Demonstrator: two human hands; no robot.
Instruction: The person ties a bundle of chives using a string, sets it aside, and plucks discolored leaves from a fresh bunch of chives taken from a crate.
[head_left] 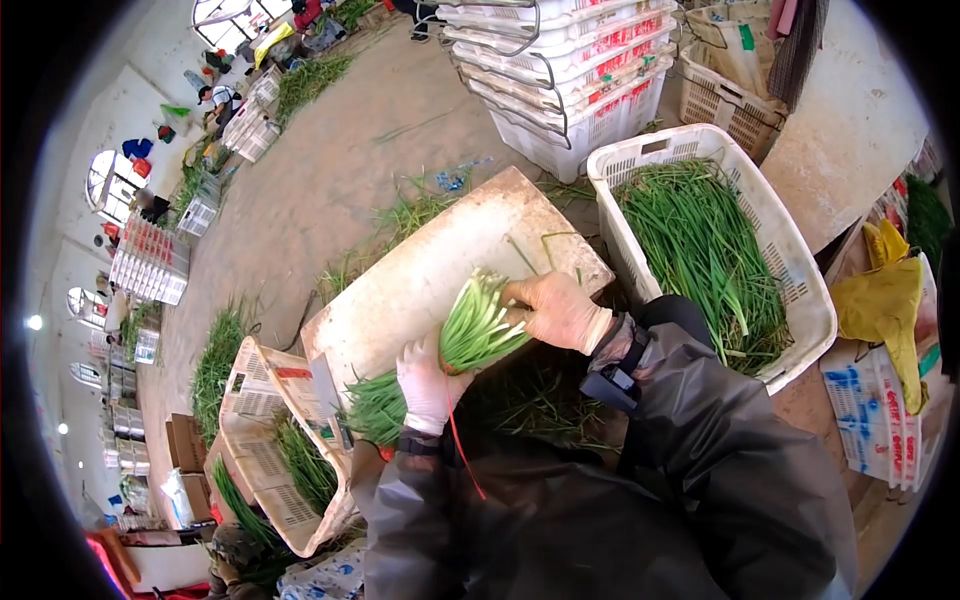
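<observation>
Left hand (427,385), in a whitish glove: fingers wrapped round a bundle of slender green, pale-ended stalks (478,335), thin red strip (460,448) dangling below. Right hand (562,312): fingers curled beside the pale ends, grip unclear. Outward: stained whitish rectangular board (420,265); white perforated plastic crate (777,247).
</observation>
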